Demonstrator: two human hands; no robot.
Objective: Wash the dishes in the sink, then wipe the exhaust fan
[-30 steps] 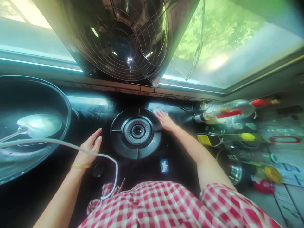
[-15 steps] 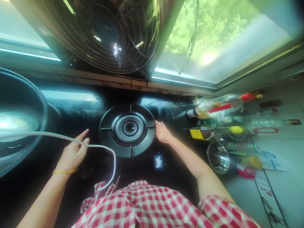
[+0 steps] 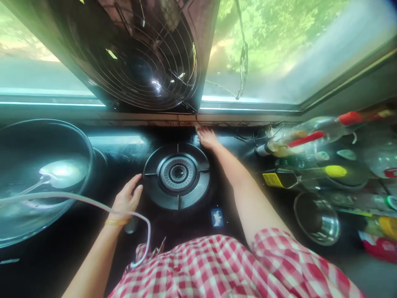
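Observation:
Fingers apart and holding nothing, my left hand is by the left edge of the burner. Its fingertips are close to the burner's round black ring; whether they touch it I cannot tell. A white cable runs across the view by that wrist. My right hand reaches past the burner to the back of the black cooktop, fingers stretched out near the tiled edge, with nothing visible in them. Below that arm a small blue-and-white label lies on the cooktop.
A large wok with a metal ladle inside stands at left. Above hangs a range hood with a round wire grille. At right are several bottles, a yellow-labelled bottle and a steel pot. Thin wires lie at the back.
My right hand has moved from the burner's right edge to the back of the cooktop. My left hand has come closer to the burner's left edge. The view has shifted.

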